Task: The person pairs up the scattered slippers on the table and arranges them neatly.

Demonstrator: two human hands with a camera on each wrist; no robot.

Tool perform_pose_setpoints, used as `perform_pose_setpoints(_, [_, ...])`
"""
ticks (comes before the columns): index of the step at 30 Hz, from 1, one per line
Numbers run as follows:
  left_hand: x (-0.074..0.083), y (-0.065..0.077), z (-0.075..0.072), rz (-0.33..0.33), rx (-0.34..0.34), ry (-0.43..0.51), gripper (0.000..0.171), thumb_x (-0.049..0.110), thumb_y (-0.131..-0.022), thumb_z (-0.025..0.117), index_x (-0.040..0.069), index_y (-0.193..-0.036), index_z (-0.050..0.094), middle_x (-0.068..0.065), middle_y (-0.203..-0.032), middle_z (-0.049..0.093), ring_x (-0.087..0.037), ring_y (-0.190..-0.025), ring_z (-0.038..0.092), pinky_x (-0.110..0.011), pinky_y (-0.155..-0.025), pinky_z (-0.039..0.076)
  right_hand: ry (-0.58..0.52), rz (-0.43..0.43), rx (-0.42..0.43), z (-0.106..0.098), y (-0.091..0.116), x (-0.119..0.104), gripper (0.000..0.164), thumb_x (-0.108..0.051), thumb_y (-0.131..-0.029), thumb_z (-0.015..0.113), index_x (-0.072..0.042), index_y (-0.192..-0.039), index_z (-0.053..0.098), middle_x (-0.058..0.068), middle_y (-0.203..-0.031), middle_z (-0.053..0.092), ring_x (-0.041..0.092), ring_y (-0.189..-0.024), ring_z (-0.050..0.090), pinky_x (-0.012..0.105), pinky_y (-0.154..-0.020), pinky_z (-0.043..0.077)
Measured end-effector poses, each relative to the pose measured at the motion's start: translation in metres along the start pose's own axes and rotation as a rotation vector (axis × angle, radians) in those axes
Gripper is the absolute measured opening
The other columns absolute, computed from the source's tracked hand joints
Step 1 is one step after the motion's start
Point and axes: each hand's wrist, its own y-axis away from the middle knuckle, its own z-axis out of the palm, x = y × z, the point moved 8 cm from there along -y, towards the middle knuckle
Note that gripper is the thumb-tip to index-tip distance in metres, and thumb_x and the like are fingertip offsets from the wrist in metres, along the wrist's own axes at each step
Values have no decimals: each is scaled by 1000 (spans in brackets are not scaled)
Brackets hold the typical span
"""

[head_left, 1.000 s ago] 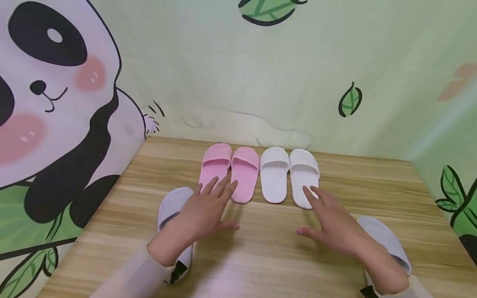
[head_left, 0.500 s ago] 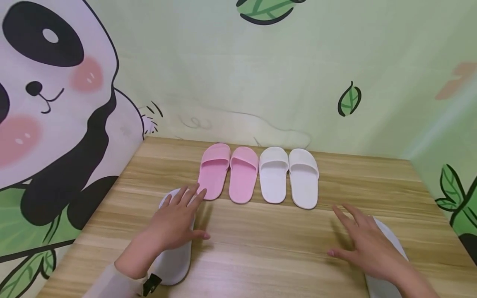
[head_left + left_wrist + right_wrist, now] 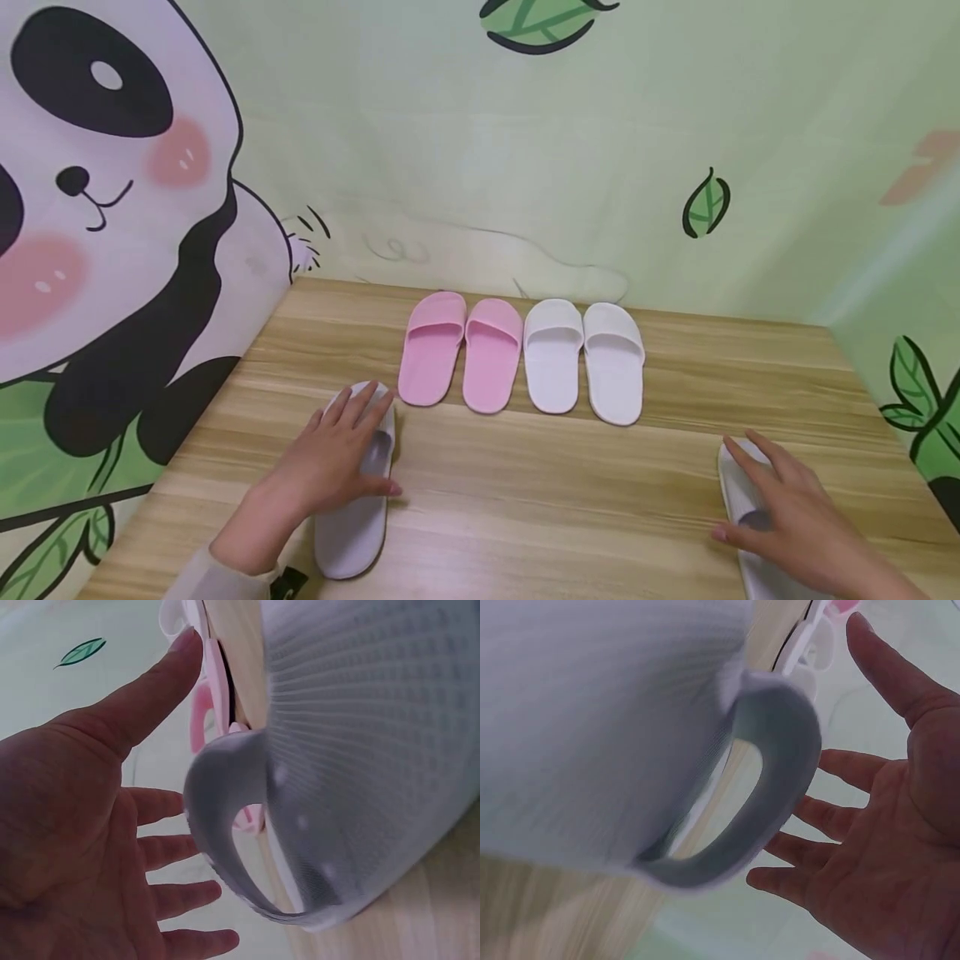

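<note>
My left hand [image 3: 326, 467] is over a light grey slipper [image 3: 351, 546] at the left, its fingers spread above the strap. In the left wrist view the fingertips lie beside that slipper's strap [image 3: 217, 776]; whether they touch it I cannot tell. A matching grey slipper [image 3: 735, 479] lies at the right, partly covered by my right hand [image 3: 802, 517]. Here too the fingers are extended near the strap [image 3: 784, 761], with thumb apart and nothing gripped. Both grey slippers lie sole down, toes away from me.
Two pink slippers [image 3: 491, 367] and two white slippers [image 3: 551, 367] stand in a row at the back of the wooden surface [image 3: 555, 508]. Behind them rises a pale green wall covering [image 3: 465, 150] with a panda [image 3: 120, 200] printed at the left.
Both hands have moved apart from near the pink and white pairs, outward to the grey slippers. The slippers stay in place.
</note>
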Motion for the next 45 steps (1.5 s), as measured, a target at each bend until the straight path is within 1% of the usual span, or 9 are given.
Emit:
perform_pose_setpoints(3, [-3,0,3,-22,-11,18,124,63,-71,87,13,-165,25,-23,-172,19,-57,-153,20,-79,-114,28,-6,17,-25,3,3,11,116,-60,-76,84,-3,-161,30,34,-162,20,61,-137,27,83,-96,36])
perform_pose_setpoints(7, [-7,-2,7,-53,-40,35,139,67,-58,92,16,-166,22,-25,-172,14,-61,-152,18,-82,-110,28,-16,9,-43,6,7,22,117,-52,-75,87,-4,-163,26,36,-161,19,63,-136,27,84,-92,37])
perform_pose_setpoints(10, [-10,-3,13,-72,-71,54,151,67,-47,95,18,-167,19,-27,-172,10,-64,-150,15,-84,-109,27,-18,23,-75,10,9,29,121,-47,-72,90,-9,-165,22,37,-161,18,65,-135,27,84,-90,38])
perform_pose_setpoints(13, [-12,-3,18,-84,-93,82,156,65,-42,97,19,-168,17,-28,-172,7,-66,-150,13,-85,-108,26,-12,50,-109,15,8,35,127,-44,-68,93,-11,-166,19,37,-161,16,67,-134,27,84,-91,37])
perform_pose_setpoints(16, [-13,-3,21,-90,-107,109,157,62,-41,99,20,-168,16,-28,-172,5,-66,-150,11,-86,-107,25,-16,77,-144,21,8,40,131,-44,-66,94,-14,-167,16,38,-160,14,68,-133,28,84,-92,37])
perform_pose_setpoints(20, [-14,-1,23,-84,-121,134,155,60,-41,99,21,-167,19,-28,-172,5,-72,-146,9,-87,-105,26,-22,63,-139,24,7,42,134,-44,-65,94,-15,-167,14,40,-158,20,68,-130,31,83,-91,39])
perform_pose_setpoints(24, [-17,1,24,-53,-123,146,152,61,-41,98,23,-166,22,-27,-172,8,-81,-136,14,-88,-99,33,-7,36,-99,21,5,39,135,-42,-61,96,-17,-167,16,38,-155,28,63,-130,36,82,-90,41])
perform_pose_setpoints(32, [-22,2,25,4,-150,156,151,55,-40,100,24,-165,23,-25,-172,8,-84,-130,21,-86,-93,40,-14,57,-102,18,3,35,138,-43,-58,98,-20,-167,16,36,-154,31,60,-130,37,80,-92,42])
perform_pose_setpoints(45, [-20,7,29,-59,-178,145,152,57,-39,100,32,-166,20,-19,-174,4,-82,-135,17,-82,-90,46,-18,50,-107,21,4,38,138,-45,-59,96,-23,-168,14,37,-152,33,60,-128,39,80,-89,43])
